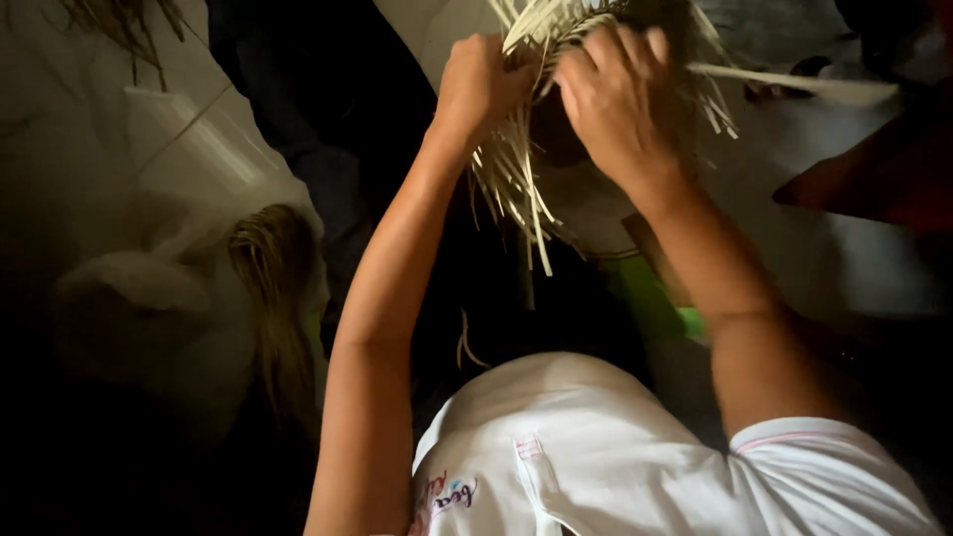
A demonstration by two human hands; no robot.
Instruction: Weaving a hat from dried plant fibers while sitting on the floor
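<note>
A half-woven piece of pale straw strips [516, 169] sits at the top middle, with loose strip ends hanging down and sticking out to the right. My left hand [478, 84] is closed around a bunch of strips on its left side. My right hand [615, 99] lies over the woven part, fingers curled onto the strips. Both forearms reach up from my white shirt [596, 457] at the bottom.
A bundle of dry straw [273, 288] lies on a white bag [149, 298] at the left. A green object [650, 298] shows under my right forearm. A dark reddish shape [874, 189] is at the right edge. The surroundings are dim.
</note>
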